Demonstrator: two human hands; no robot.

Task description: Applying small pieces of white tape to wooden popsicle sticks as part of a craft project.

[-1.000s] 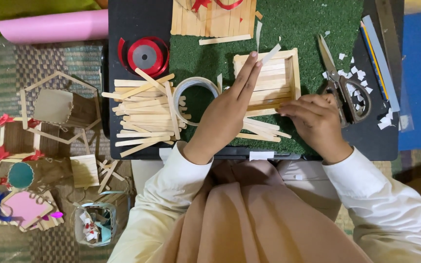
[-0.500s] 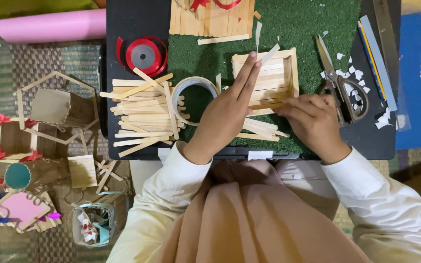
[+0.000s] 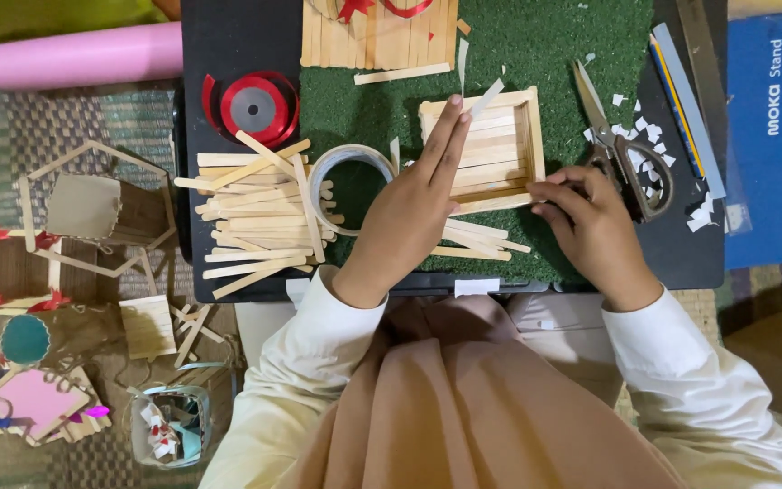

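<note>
- The left hand (image 3: 409,213) lies flat, fingers together and outstretched, pressing on the stick tray (image 3: 483,149) at the middle of the green mat (image 3: 545,72); its grip closes on nothing.
- The right hand (image 3: 590,222) pinches the tray's near right corner with its fingertips.
- Loose sticks (image 3: 477,240) lie under the left palm, near the tabletop's (image 3: 228,45) front edge.
- A tape roll (image 3: 341,186) sits just left of the left hand, beside a stick pile (image 3: 260,213).
- Scissors (image 3: 622,149) rest just right of the tray; a red ribbon spool (image 3: 253,107) lies toward the back left.

stick frame (image 3: 500,149) on mat (image 3: 536,54) — tape roll (image 3: 341,172) left, scissors (image 3: 622,149) right
</note>
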